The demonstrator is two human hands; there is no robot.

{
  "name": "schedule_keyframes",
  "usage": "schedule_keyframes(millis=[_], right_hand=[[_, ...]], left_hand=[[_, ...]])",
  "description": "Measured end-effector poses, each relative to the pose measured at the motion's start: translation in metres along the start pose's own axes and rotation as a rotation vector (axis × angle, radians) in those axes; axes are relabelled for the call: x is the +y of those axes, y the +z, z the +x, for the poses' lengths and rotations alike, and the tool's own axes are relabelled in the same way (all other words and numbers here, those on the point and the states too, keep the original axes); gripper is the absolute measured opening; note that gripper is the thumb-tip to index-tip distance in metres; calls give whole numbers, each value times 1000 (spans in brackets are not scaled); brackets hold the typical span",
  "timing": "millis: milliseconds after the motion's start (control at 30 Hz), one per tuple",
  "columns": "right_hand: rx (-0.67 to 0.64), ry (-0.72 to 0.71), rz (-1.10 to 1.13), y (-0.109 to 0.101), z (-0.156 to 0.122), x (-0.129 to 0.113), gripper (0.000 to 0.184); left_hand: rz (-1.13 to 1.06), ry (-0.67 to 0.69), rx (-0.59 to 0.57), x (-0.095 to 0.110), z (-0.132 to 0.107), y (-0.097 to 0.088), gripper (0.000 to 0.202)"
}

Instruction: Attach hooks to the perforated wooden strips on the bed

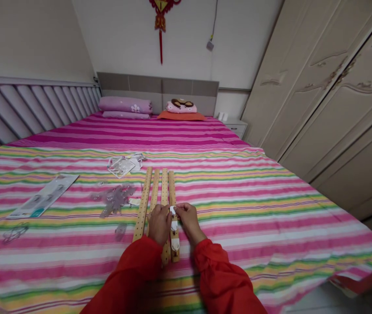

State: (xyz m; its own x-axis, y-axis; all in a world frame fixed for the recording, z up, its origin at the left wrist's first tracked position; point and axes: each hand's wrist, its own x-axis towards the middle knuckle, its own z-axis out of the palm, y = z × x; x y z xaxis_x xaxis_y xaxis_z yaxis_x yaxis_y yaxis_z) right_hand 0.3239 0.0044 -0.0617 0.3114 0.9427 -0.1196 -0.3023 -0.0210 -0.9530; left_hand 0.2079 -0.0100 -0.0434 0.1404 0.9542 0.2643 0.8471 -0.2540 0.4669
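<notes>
Four long wooden strips with rows of small holes lie side by side on the striped bedspread; the rightmost strip [172, 187] is between my hands. On it sit small white pieces with rounded ends, one in the middle [174, 226] and one nearest me [175, 245]. A third small white piece [172, 211] is at my fingertips farther up. My left hand [159, 223] lies over the neighbouring strips, fingers closed against that piece's left side. From the right, my right hand [188, 220] pinches at its other side. Fingers hide part of it.
Left of the strips lie a heap of small clear plastic bags [117, 198], a pile of white packets [125, 165], a long flat package [45, 196] and thin grey loops [15, 232]. Folded bedding [125, 107] rests by the headboard. A wardrobe [329, 100] stands right.
</notes>
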Motion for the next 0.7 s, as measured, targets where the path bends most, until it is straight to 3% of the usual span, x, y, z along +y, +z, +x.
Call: schedule_keyframes(millis=[367,700], right_hand=[[17,9,8,-2,4,9,24],[20,-3,-70,-2,8,17,23]], left_hand=[[-64,-9,-19,1,-1,-2,30],[69,-6,-67,4,0,-10,28]])
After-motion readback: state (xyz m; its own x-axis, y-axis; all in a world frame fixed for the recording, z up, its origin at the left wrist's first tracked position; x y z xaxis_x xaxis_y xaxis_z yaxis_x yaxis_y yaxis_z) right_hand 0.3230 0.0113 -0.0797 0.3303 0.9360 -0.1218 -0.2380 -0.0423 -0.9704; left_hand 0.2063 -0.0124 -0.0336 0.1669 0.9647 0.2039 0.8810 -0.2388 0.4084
